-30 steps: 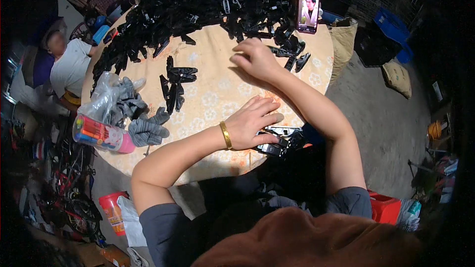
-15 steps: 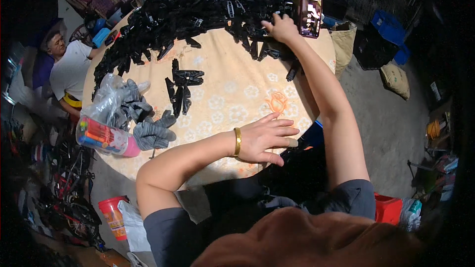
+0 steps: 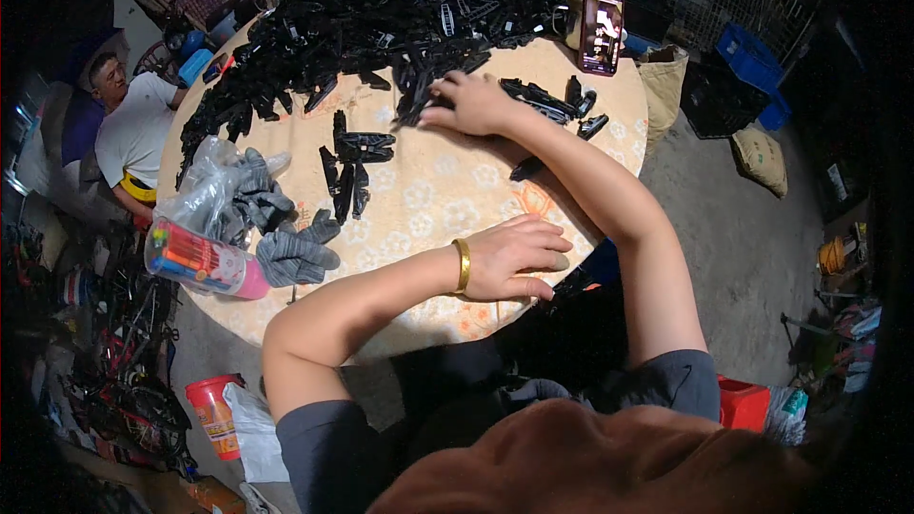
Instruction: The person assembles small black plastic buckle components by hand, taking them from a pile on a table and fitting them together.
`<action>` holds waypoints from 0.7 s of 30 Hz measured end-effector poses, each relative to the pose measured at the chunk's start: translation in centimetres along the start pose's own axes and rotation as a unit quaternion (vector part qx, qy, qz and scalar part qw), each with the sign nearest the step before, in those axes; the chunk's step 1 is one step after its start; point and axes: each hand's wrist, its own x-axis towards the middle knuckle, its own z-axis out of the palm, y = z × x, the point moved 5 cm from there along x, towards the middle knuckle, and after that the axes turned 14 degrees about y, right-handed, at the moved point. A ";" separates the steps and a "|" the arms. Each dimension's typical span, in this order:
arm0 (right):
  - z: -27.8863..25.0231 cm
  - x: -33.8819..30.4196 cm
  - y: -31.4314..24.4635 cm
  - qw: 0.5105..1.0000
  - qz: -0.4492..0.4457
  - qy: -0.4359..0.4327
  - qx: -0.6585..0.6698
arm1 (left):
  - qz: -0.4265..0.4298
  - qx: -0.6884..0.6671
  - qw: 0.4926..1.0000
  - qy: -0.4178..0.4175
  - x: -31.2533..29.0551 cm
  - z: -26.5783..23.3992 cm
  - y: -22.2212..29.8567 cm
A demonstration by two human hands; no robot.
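Observation:
A big heap of slim black plastic pieces point(image 3: 381, 14) covers the far side of a round table with a flowered cream cloth point(image 3: 433, 192). My right hand point(image 3: 473, 105) reaches to the heap's near edge, fingers apart, touching a blurred cluster of these pieces point(image 3: 416, 86); I see none gripped. My left hand point(image 3: 519, 259), with a gold bangle at its wrist, lies flat and open on the cloth near the front edge, holding nothing. A small separate group of black pieces point(image 3: 354, 167) lies left of centre. Several more pieces point(image 3: 547, 100) lie right of my right hand.
A phone point(image 3: 600, 33) stands upright at the far right. Grey gloves point(image 3: 297, 255), a clear plastic bag point(image 3: 211, 181) and a pen-filled container point(image 3: 205, 262) lie at the left. A person in a white shirt point(image 3: 138, 128) sits beyond. A red bucket point(image 3: 211, 409) stands on the floor.
My right hand has swept left and nearer from beside the phone. Black pieces by it have shifted, baring cloth at the right. My left hand stays almost in place.

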 end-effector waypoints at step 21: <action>-4.5 -10.4 9.7 0.987 0.079 0.137 0.039 | -0.167 0.284 0.926 0.187 -0.1 -3.6 -2.4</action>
